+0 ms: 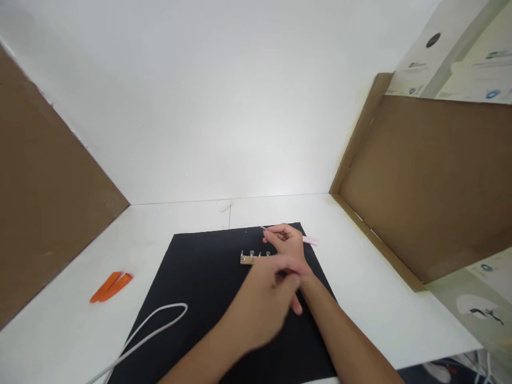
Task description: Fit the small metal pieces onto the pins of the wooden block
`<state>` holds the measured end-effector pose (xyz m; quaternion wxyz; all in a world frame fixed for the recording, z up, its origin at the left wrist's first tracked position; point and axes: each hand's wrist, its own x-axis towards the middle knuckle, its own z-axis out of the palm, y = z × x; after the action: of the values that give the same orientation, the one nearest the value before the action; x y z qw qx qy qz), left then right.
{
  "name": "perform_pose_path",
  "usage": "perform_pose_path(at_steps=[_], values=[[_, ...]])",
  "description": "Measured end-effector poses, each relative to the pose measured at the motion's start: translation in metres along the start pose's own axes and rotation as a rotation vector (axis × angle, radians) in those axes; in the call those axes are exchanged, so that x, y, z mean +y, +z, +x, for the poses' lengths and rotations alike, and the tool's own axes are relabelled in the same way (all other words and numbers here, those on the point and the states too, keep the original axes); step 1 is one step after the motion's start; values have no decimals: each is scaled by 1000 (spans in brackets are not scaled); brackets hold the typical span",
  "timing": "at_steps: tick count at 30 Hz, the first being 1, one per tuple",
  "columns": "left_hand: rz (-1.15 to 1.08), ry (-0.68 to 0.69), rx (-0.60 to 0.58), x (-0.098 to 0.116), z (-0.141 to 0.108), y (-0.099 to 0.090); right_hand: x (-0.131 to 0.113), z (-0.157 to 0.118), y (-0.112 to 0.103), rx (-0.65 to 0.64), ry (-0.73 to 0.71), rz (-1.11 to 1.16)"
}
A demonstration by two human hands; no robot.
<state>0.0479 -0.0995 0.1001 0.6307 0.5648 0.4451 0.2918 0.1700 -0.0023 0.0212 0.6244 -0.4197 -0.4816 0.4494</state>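
My right hand (286, 240) pinches a small, thin metal piece (263, 228) between thumb and fingertips, above the far part of the black mat (208, 272). My left hand (266, 298) crosses in front of my right wrist, its index finger lying against it. The left fingers are bent but apart, slightly blurred, with nothing visible in them. Just beyond the left hand lies a small wooden strip (246, 260) with several upright metal fittings (252, 254) on it. Its right end is hidden behind my hands.
A white cable (160, 308) loops over the mat's left edge. Orange pieces (111, 287) lie on the white table (72, 320) at left. A pale pink strip (310, 241) shows right of my right hand. Brown panels (436, 181) stand at both sides, a white wall (236, 106) behind.
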Motion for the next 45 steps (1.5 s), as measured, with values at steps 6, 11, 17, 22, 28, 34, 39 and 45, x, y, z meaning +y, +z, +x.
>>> perform_pose_path(at_steps=[6, 11, 17, 22, 28, 34, 39, 45], values=[[251, 7, 268, -40, 43, -30, 2, 2, 0, 30, -23, -7], [698, 166, 503, -79, 52, -45, 6, 4, 0, 16, -42, 5], [968, 143, 475, -88, 50, -38, 5, 5, 1, 17, -51, 36], [1140, 44, 445, -95, 49, -32, 4, 5, 1, 20, -42, 57], [1271, 62, 386, -99, 58, -37, 4, 7, 2, 20, -44, 98], [1324, 75, 282, -100, 68, -47, 6, 7, 3, 16, -55, 94], [1235, 151, 329, -102, 73, -55, 8, 9, 3, 23, -60, 101], [938, 236, 428, -109, 77, -64, 6, 11, 1, 44, -76, 107]])
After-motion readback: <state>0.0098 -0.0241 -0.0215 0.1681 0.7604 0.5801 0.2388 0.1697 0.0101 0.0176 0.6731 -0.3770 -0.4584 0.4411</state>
